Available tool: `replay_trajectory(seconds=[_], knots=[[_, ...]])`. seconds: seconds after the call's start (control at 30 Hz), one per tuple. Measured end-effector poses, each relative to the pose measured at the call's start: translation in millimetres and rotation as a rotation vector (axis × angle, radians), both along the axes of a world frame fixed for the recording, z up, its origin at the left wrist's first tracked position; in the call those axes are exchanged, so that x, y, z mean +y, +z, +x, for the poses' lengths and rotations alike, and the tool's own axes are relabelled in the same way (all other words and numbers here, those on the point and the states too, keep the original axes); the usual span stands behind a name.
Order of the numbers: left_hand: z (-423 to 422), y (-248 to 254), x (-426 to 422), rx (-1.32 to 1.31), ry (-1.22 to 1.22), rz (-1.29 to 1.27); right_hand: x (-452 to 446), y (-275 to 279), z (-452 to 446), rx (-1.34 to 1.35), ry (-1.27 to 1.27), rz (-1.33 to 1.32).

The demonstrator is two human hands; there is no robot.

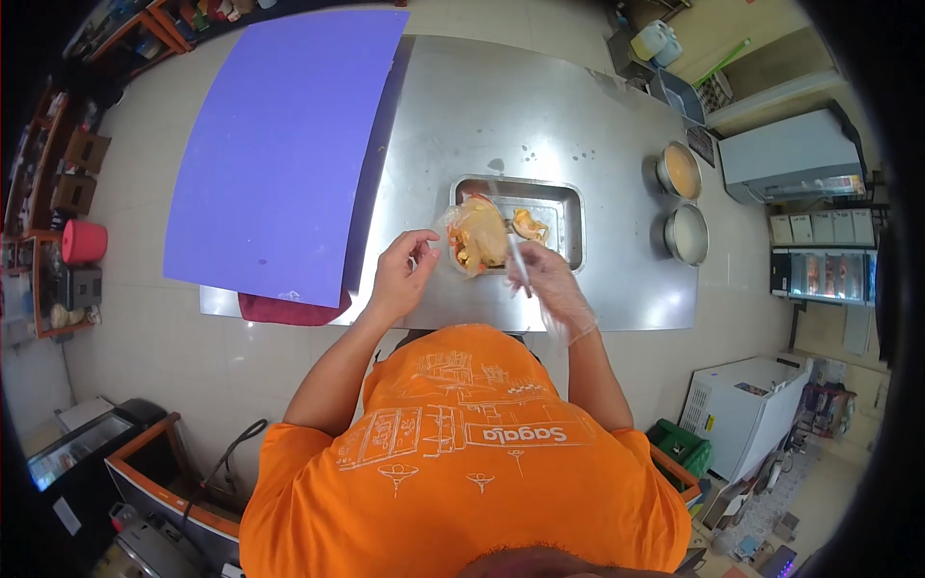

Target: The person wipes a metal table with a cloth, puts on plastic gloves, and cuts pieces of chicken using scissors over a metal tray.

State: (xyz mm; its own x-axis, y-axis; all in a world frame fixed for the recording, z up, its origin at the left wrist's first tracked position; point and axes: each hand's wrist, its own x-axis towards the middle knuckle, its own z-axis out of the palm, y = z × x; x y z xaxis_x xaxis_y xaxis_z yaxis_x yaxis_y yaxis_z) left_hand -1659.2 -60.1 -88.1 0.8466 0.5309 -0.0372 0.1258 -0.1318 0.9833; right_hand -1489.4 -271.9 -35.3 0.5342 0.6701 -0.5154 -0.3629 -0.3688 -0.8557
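A clear plastic bag (477,236) with yellow-orange food in it leans over the left side of a rectangular metal tray (576,226). Inside the tray, at its right, lies a yellowish piece of food (530,225), whose kind I cannot make out. My left hand (409,275), bare, is just left of the bag, fingers loosely curled and apart with nothing in them. A clear plastic glove covers my right hand (554,287). It grips a thin metal utensil (521,270) at the tray's near edge; the utensil's kind is unclear.
The steel table (443,106) carries a large purple board (284,144) on its left, above a dark red cloth (289,308). Two round metal bowls, one with orange contents (680,171) and one pale inside (688,235), stand near the right edge. Water drops dot the far surface.
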Motion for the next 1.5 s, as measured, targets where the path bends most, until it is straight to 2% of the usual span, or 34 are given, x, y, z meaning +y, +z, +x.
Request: replay_trajectory(seconds=[0.2, 0.27, 0.3, 0.4, 0.43, 0.53, 0.57, 0.67, 0.77, 0.87, 0.9, 1.0, 1.03, 1.13, 1.23, 1.33, 1.5], knots=[[-24.7, -16.0, -26.4, -0.018, 0.017, -0.291, 58.1, 2.8, -61.8, 0.227, 0.226, 0.061], [-36.9, -14.5, -33.8, -0.042, -0.001, -0.384, 65.5, -25.9, -74.5, 0.015, 0.353, 0.188], [-46.7, -9.6, -33.0, -0.015, -0.013, -0.556, 66.6, -40.2, -78.8, -0.093, 0.413, 0.250], [-66.8, -30.6, -32.5, 0.018, 0.094, -0.496, 62.3, -45.6, -75.4, -0.058, 0.337, 0.239], [-70.6, -30.9, -29.2, 0.160, 0.149, -0.448, 59.9, -42.8, -69.5, -0.011, 0.279, 0.227], [-87.1, -76.1, -21.8, 0.445, 0.184, 0.246, 53.4, -20.3, -45.1, 0.077, 0.141, 0.194], [-85.6, -51.1, -16.9, 0.649, 0.127, 0.228, 51.8, -10.6, -40.0, 0.077, 0.113, 0.185], [-86.0, -52.1, -17.7, 0.907, 0.031, 0.434, 43.6, -14.9, -21.2, 0.103, 0.042, 0.220], [-82.5, -64.9, -19.7, 0.872, 0.007, 0.559, 38.7, -23.0, -9.8, 0.181, -0.047, 0.334], [-72.1, -64.9, -28.3, 0.651, 0.089, 0.674, 38.7, -25.9, -7.2, 0.348, -0.093, 0.487], [-68.0, -65.0, -29.9, 0.441, 0.121, 0.698, 43.5, -16.9, -9.5, 0.445, -0.088, 0.532], [-40.4, -22.6, -36.0, 0.152, 0.056, 0.135, 46.8, -8.8, -17.9, 0.608, 0.073, 0.565], [-31.7, -5.9, -39.6, 0.015, 0.074, 0.043, 43.8, -3.0, -23.6, 0.630, 0.151, 0.554], [-12.8, 9.7, -44.1, -0.174, -0.022, 0.039, 28.4, -10.5, -30.7, 0.680, 0.296, 0.540], [-0.4, 20.3, -48.3, -0.011, -0.072, 0.069, 9.4, -8.0, -22.8, 0.671, 0.388, 0.555], [13.9, 39.0, -71.8, -0.136, 0.017, 0.098, -18.9, 4.4, -6.9, 0.625, 0.458, 0.556], [36.5, 61.8, -100.6, -0.111, -0.114, 0.365, -58.8, 13.4, 28.8, 0.540, 0.532, 0.521]])
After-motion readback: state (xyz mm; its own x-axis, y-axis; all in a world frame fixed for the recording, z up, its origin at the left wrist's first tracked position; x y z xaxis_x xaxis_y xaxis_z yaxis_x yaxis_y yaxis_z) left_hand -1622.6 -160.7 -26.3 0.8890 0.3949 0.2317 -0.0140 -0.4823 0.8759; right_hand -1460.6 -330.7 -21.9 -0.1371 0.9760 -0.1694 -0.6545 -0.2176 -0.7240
